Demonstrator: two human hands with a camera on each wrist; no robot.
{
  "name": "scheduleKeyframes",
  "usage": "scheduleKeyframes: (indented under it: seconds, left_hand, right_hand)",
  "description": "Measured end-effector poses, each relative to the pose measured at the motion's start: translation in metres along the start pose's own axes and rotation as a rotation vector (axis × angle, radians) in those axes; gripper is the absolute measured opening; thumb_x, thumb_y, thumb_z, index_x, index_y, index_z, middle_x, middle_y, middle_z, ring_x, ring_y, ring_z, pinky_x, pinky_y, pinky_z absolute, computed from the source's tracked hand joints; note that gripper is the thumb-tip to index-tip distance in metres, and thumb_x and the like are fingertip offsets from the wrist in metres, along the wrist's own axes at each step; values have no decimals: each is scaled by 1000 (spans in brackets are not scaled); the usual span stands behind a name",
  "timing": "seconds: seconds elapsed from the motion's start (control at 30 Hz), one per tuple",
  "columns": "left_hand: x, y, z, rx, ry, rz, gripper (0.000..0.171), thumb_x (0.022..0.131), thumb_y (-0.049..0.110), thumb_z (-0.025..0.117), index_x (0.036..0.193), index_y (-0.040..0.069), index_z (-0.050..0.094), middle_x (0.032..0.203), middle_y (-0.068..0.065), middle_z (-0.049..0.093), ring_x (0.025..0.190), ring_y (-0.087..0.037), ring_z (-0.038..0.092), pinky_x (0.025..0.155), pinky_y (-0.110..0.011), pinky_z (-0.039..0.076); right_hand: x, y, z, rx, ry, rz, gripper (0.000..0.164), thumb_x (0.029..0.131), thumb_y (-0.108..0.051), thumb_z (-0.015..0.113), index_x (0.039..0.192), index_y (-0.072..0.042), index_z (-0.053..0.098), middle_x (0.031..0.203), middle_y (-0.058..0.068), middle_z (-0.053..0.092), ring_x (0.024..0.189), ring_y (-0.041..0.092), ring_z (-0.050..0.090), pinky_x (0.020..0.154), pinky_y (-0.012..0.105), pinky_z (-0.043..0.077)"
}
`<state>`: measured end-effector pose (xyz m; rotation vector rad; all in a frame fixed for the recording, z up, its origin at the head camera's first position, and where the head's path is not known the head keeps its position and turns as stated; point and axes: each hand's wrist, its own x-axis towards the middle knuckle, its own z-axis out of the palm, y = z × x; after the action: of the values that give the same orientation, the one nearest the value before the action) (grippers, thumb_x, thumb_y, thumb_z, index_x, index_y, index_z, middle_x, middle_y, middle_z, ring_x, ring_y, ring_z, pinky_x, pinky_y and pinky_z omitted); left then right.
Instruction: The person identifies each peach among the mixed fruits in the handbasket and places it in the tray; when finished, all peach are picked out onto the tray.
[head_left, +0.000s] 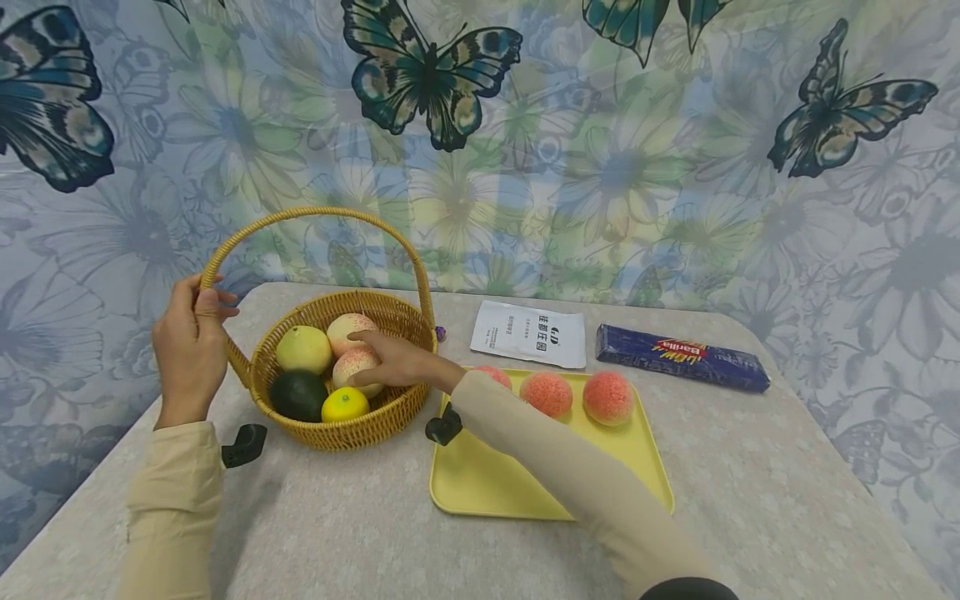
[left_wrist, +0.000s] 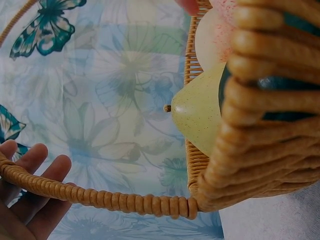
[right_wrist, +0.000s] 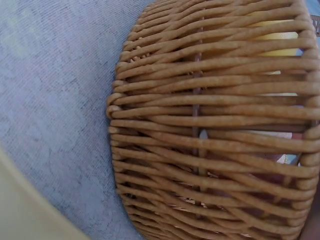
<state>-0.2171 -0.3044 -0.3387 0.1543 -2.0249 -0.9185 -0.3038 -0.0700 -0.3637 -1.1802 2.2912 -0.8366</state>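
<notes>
A wicker basket (head_left: pixel 352 433) with a tall arched handle (head_left: pixel 318 212) stands on the left of the table. My left hand (head_left: pixel 193 350) holds the handle's left side; the left wrist view shows its fingers (left_wrist: pixel 59 167) behind the wrapped cane. Reaching over the basket's right rim, my right hand (head_left: pixel 401 362) grips a pale pink-speckled peach (head_left: pixel 351 364) between thumb and fingers. Another peach (head_left: pixel 349 330) lies just behind it. Beside them are a yellow-green pear (head_left: pixel 303 349), a dark green avocado-like fruit (head_left: pixel 297 396) and a lemon (head_left: pixel 345 405). Basket weave (right_wrist: pixel 215 120) hides the right hand in the right wrist view.
Right of the basket lies a yellow tray (head_left: pixel 502 487) with red-pink round fruits (head_left: pixel 608 397) along its back, one partly behind the right sleeve. Behind it are a white packet (head_left: pixel 528 333) and a blue Barilla pasta pack (head_left: pixel 682 358). A butterfly-patterned cloth (head_left: pixel 480 208) hangs at the back.
</notes>
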Motion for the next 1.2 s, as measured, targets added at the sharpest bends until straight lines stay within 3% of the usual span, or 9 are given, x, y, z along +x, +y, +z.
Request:
scheduleKeyframes:
  seconds: [0.3,0.47,0.63,1.2]
  left_hand:
    - [-2,2,-1,10,-3,-1,39,104,34,36,130,13,56,97,-1,62,78,17,50,71,-11,37]
    - [-5,4,-3,10,5,2,39,104,33,36,130,12,57,97,-1,62,78,17,50,70,-10,37]
    - [-8,6,-4,5,13,13,38,104,33,37,129,12,57,95,0,62,77,16,50,71,-11,37]
    - [-7,5,-3,11,8,6,40,104,34,36,128,11,57,100,-11,65,77,17,49,71,-12,37]
  right_hand:
    - [2,-1,4,-90,-4,84,71,95,-35,59,151,-11,25,150,7,37,133,19,43,105,28,38]
    - [0,-2,6,-98,13,118,68,94,-35,61,149,-10,30,142,7,47,124,18,51,96,26,44]
    - [-1,0,7,-85,37,114,61,93,-34,63,143,-8,39,129,6,55,110,16,58,84,22,47]
    - [-4,5,7,-14,143,88,62,87,-31,71,139,-10,44,124,4,58,102,11,59,81,20,48]
